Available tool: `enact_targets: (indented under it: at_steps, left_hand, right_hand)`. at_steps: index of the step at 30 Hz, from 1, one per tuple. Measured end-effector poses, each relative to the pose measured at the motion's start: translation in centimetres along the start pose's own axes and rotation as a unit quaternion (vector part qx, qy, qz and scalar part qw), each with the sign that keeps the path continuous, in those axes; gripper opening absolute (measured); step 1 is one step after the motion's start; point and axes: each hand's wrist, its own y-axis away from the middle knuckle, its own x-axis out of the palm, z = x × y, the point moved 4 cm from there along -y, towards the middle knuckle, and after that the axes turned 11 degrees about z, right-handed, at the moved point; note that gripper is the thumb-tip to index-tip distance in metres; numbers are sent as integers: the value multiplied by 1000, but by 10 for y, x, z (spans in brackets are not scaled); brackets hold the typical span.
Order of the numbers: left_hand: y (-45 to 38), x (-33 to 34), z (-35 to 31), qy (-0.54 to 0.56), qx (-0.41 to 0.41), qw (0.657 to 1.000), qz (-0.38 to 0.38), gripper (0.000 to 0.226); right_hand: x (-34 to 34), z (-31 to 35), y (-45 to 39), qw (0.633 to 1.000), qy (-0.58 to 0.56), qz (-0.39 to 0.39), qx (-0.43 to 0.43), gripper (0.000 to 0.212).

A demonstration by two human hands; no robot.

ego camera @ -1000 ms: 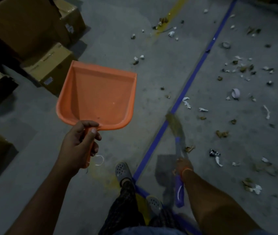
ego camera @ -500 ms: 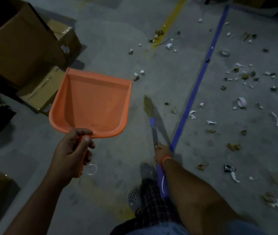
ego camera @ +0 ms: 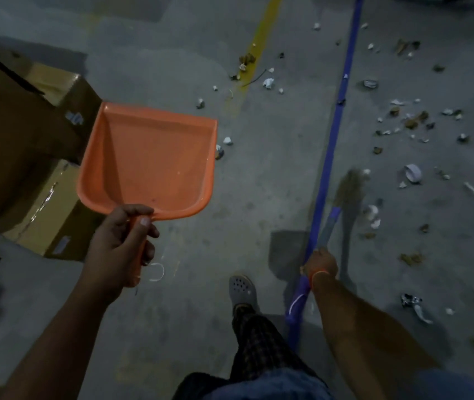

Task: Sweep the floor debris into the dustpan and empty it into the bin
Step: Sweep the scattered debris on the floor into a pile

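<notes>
**Dustpan aloft, broom down among scattered litter**

A person's left hand [ego camera: 120, 243] grips the handle of an orange dustpan [ego camera: 149, 160], fingers curled round the stem and the thumb laid across its top, holding the pan raised above the floor with its open mouth pointing away from the body. The pan's inside looks bare apart from a few faint specks. Left of it, brown cardboard boxes [ego camera: 28, 157] sit stacked on the grey concrete floor [ego camera: 172, 327], the nearest one wrapped in shiny tape. A small white loop [ego camera: 156, 272] shows just below the end of the dustpan handle; what it is fastened to cannot be told.

At bottom centre, one foot in a grey perforated clog [ego camera: 241, 290] stands on the concrete beneath a checked trouser leg. A yellow line [ego camera: 261, 30] and, to its right, a blue line [ego camera: 337, 116] run away up the floor.

The right hand [ego camera: 319, 264], an orange band at its wrist, clasps the purple handle of a broom [ego camera: 328, 226], which slants forward across the blue line. Its bristle head is blurred and rests low beside the line, among the nearest scraps. Debris [ego camera: 412, 122] of torn white paper, brown leaves and a curled white strip lies strewn over the floor right of the blue line, with a smaller scatter near the yellow line, well apart from the dustpan.
</notes>
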Motion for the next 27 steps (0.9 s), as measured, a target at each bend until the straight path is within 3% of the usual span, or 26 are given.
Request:
enact_targets:
  at_steps: [5,8,11,12,14,18,20,22,27]
  left_hand:
    - [-70,-18,-33,14,35,999,17,13]
    - [-103,-42,-41,35,40,999,5,16]
    - [-131,-74,-41,37,37,999,-15,15]
    - [-140,-85,-42,34,36,999,-19,15]
    - [-158,-107,-42,32,28,999,-18,14]
    - [-200,-154,-49,31,16,999,-20,13]
    - [-217,-179,-52,20,15,999,-20,14]
    - [-231,-201,-53,6,7,1000,-9,15]
    - [-268,-246,-53,-3,-13,1000,-6,16]
  right_hand:
    - [31,74,3,996,-33,57,-68,31]
    - [75,119,8,989,-70,71,-111,49]
    - [127,165,18,978,-81,146,-122,33]
    - [146,183,20,973,-78,168,-136,37]
    - [184,216,18,966,-37,212,-146,38]
    - [245,270,2,955,28,254,-147,21]
    - [258,297,-8,956,36,253,-143,10]
    - [262,318,-16,966,50,230,-110,14]
    - [230,371,-31,972,180,135,-75,45]
